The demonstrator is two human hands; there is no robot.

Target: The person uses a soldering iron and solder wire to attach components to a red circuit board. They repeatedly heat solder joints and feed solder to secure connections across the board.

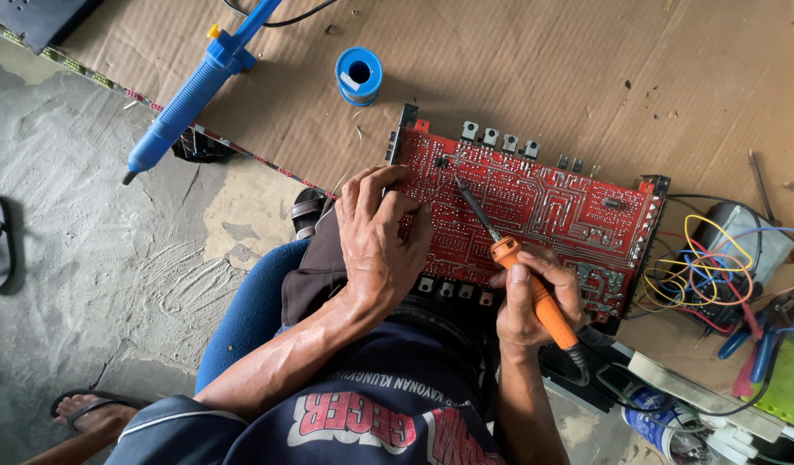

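Note:
A red circuit board (pixel 552 207) rests across my lap, copper side up, with black components along its edges. My left hand (pixel 380 232) presses on the board's left part, and a thin solder wire (pixel 350 172) runs up from its fingers. My right hand (pixel 535 301) grips an orange-handled soldering iron (pixel 522 267). The iron's metal tip touches the board near its upper left, just right of my left fingertips.
A blue desoldering pump (pixel 190 95) and a blue solder spool (pixel 359 76) lie on the brown cardboard (pixel 586 69). A tangle of coloured wires (pixel 707 267) and a transformer sit at the right. Sandals lie on the concrete floor (pixel 87 258).

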